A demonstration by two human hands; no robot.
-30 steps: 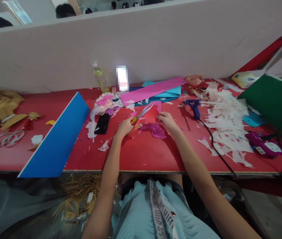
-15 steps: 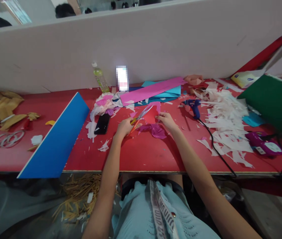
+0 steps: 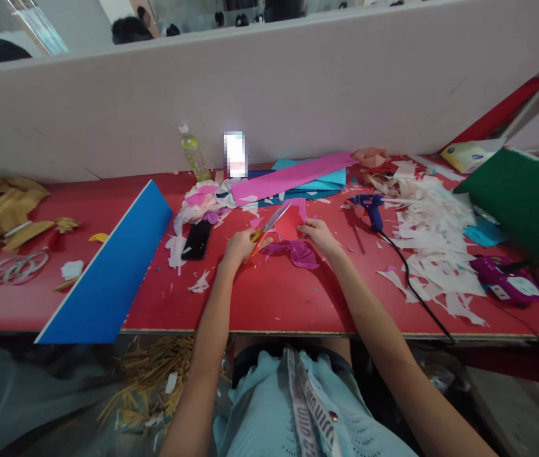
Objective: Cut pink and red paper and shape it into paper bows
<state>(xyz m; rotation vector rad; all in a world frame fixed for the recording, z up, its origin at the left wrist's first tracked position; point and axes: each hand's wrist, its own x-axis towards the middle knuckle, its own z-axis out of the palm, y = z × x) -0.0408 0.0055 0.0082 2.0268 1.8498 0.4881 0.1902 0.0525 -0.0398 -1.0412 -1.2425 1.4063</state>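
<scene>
My left hand [image 3: 239,245] is closed round the orange handles of a pair of scissors [image 3: 269,224], whose blades point up and right into a small red paper piece [image 3: 289,222]. My right hand [image 3: 315,231] pinches that red piece at its right edge. Just below the hands lies crumpled magenta tissue paper [image 3: 298,252] on the red table [image 3: 269,292]. A black phone [image 3: 197,239] lies left of my left hand.
A blue board [image 3: 112,266] leans over the table's front edge at left. Pink and teal paper sheets [image 3: 292,178], a bottle [image 3: 195,152], a blue glue gun [image 3: 371,207] with cord, white paper scraps [image 3: 431,235], a purple tool [image 3: 507,282] and a green board [image 3: 526,197] surround the work area.
The view has shifted slightly; both hands and the scissors stay at the red paper with hardly any movement.
</scene>
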